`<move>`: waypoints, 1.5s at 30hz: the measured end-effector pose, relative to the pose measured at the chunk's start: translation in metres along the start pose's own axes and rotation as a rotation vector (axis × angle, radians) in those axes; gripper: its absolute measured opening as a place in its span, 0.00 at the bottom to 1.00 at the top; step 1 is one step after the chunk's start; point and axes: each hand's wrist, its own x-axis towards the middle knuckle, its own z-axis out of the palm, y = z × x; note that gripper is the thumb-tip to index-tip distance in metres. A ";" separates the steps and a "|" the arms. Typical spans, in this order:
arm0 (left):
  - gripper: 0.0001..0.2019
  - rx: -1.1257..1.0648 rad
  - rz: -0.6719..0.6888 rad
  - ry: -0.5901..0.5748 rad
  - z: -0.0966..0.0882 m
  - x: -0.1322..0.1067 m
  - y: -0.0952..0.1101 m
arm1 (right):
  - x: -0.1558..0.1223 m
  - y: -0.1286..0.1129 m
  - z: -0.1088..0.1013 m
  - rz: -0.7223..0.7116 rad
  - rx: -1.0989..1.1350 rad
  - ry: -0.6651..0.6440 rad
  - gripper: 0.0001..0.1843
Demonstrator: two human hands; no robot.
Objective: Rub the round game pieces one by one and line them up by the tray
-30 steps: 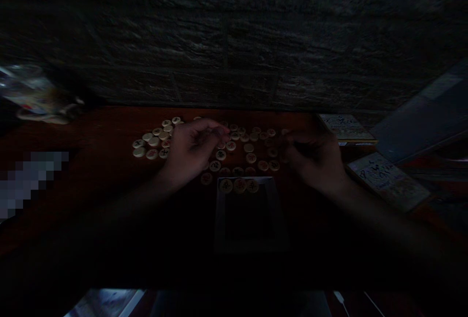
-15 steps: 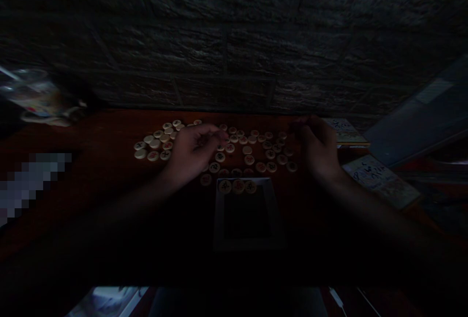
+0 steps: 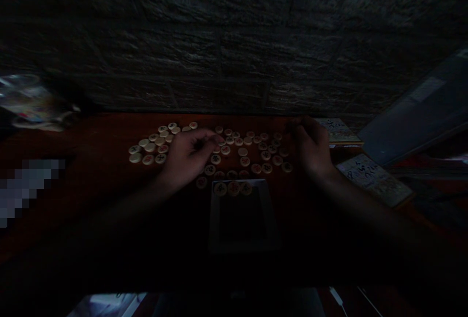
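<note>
My left hand hovers over the round Chinese chess pieces on the table, its thumb and fingers closed in a pinch. One chess piece shows right at its fingertips; whether they grip it is unclear. At the right end of the pieces is my right hand, fingers curled and dark, their contents hidden. Closer to me lies a shallow open box. Three chess pieces sit in a row along its far side. Red or black characters mark many pieces; others show plain faces.
Two printed boxes lie to the right, beyond my right hand. A clear cup stands at the far left. The stone wall rises behind the wooden table. The light is very dim.
The view has shifted slightly, so everything sits a little further left. Both hands keep nearly the same pose over the pieces. The three pieces at the box remain in place.
</note>
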 end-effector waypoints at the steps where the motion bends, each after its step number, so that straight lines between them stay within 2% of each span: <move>1: 0.09 0.003 0.004 -0.003 0.000 0.000 0.000 | 0.000 0.001 0.000 -0.002 0.003 -0.001 0.09; 7: 0.09 0.011 -0.008 0.017 0.001 0.000 0.001 | 0.000 0.000 -0.001 -0.018 0.006 -0.010 0.10; 14: 0.08 -0.020 -0.032 0.009 0.001 0.000 0.001 | -0.003 0.001 0.000 0.042 0.011 -0.014 0.10; 19: 0.12 -0.083 -0.072 0.133 -0.009 0.010 0.002 | -0.004 0.003 0.000 0.079 0.017 -0.030 0.10; 21: 0.12 -0.090 -0.056 0.203 -0.016 0.017 -0.001 | -0.004 0.004 0.000 0.082 0.024 -0.035 0.10; 24: 0.13 -0.071 -0.015 0.249 -0.023 0.024 -0.007 | -0.003 0.006 0.000 0.075 0.026 -0.037 0.09; 31: 0.11 0.039 0.025 0.192 -0.024 0.026 -0.012 | -0.002 0.009 0.002 0.099 0.042 -0.027 0.10; 38: 0.10 0.088 0.021 0.200 -0.029 0.032 -0.026 | -0.003 0.013 0.003 0.029 0.026 -0.052 0.11; 45: 0.10 0.181 0.031 0.139 -0.028 0.034 -0.036 | -0.003 0.007 0.003 0.085 0.043 -0.057 0.10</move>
